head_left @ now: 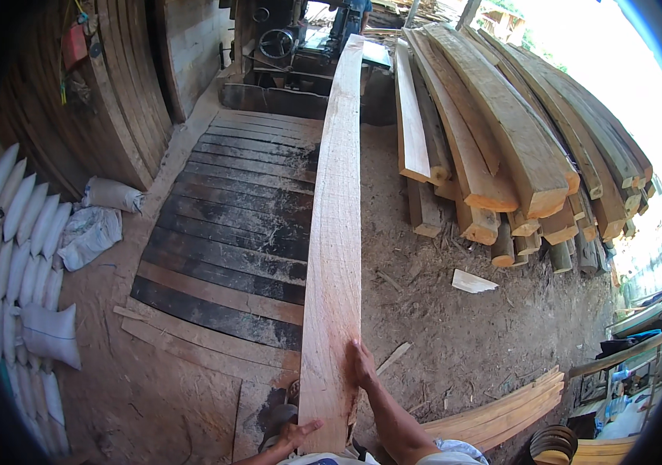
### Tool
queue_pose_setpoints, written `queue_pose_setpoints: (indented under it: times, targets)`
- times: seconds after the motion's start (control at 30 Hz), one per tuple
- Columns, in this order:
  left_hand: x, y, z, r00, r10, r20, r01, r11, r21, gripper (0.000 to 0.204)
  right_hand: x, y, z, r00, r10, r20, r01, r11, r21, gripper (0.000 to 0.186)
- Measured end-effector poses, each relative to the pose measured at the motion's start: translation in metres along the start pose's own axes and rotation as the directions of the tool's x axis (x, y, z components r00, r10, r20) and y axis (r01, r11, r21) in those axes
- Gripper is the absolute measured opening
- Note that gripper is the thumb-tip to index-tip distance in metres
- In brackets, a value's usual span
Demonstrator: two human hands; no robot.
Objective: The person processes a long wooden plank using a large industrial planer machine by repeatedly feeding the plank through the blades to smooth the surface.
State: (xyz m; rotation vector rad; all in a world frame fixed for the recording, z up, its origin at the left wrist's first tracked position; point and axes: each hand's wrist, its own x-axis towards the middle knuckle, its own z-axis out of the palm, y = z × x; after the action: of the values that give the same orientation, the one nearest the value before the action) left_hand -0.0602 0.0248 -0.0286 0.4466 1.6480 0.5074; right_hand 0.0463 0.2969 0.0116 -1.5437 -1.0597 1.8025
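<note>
A long, pale wooden board (pixel 333 232) runs from my body straight away to the sawing machine (pixel 300 50) at the far end. My right hand (pixel 363 364) grips its right edge, a little way up from the near end. At the near left corner, my left hand (pixel 296 434) holds the board with the thumb on top; its other fingers are mostly hidden. The board's far end lies at the machine, beside a light flat surface (pixel 376 54).
Stacked beams (pixel 532 155) fill the far right. Dark planks (pixel 230 225) cover the floor left of the board. White sacks (pixel 29 256) are piled at the left. Slabs (pixel 501 411) and an offcut (pixel 473 281) lie on the right. Another person (pixel 363 6) is partly visible beyond the machine.
</note>
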Motion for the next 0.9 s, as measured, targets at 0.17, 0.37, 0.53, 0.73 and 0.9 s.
queue_pose_setpoints:
  times: [0.17,0.37,0.53,0.73,0.9]
  targets:
    - [-0.012,0.059,-0.016,1.000,0.019,0.008,-0.019,0.998,-0.068,0.075,0.030,-0.001,-0.004,1.000,0.028,0.002,-0.028,0.999,-0.030,0.047]
    - [0.024,0.077,-0.025,0.998,0.051,0.020,-0.049,0.992,-0.113,0.070,0.064,-0.026,0.008,0.998,-0.038,-0.051,0.034,0.996,-0.086,0.048]
    - [0.056,0.111,-0.034,0.998,0.059,0.015,-0.057,0.991,-0.122,0.066,0.107,-0.045,0.005,0.999,-0.007,-0.043,0.003,0.997,-0.082,0.052]
    - [0.086,0.183,-0.054,0.979,0.201,-0.038,-0.204,0.952,-0.228,0.060,0.158,-0.097,0.025,0.996,-0.051,-0.069,0.048,0.998,-0.052,0.050]
    - [0.129,0.243,-0.072,0.963,0.263,-0.064,-0.270,0.953,-0.138,0.062,0.229,-0.124,0.021,0.999,-0.013,-0.046,0.008,0.993,-0.119,0.054]
